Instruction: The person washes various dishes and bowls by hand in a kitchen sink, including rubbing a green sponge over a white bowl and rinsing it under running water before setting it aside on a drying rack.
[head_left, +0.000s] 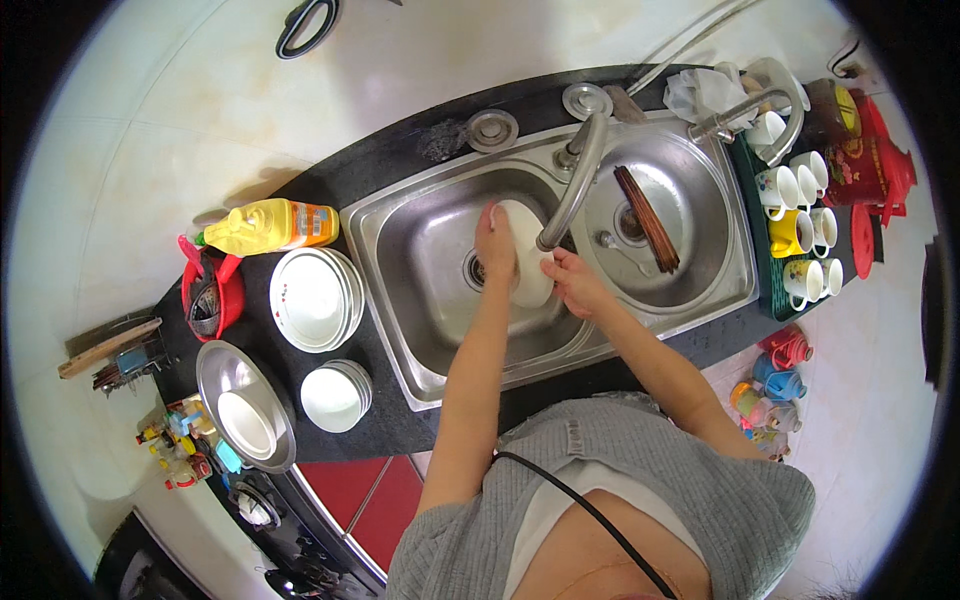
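A white dish (531, 279), a bowl or a deep plate, is tilted on edge over the left basin (420, 262) of a steel double sink. Its left side is gripped by my left hand (495, 244), whose fingers are partly hidden. My right hand (579, 283) pinches the opposite edge between thumb and fingers. The spout of the curved faucet (579, 184) ends right above the dish. I cannot tell whether water is running. In the right basin (697, 277) lie a bundle of brown chopsticks (646, 217) and a spoon (626, 251).
Stacked white plates (309, 300), stacked bowls (334, 397), a yellow detergent jug (274, 227), a red basket (234, 296) and a steel basin (274, 382) crowd the left counter. Several mugs (778, 187) stand on a green tray (763, 281) at right. Two drain strainers (493, 130) sit behind the sink.
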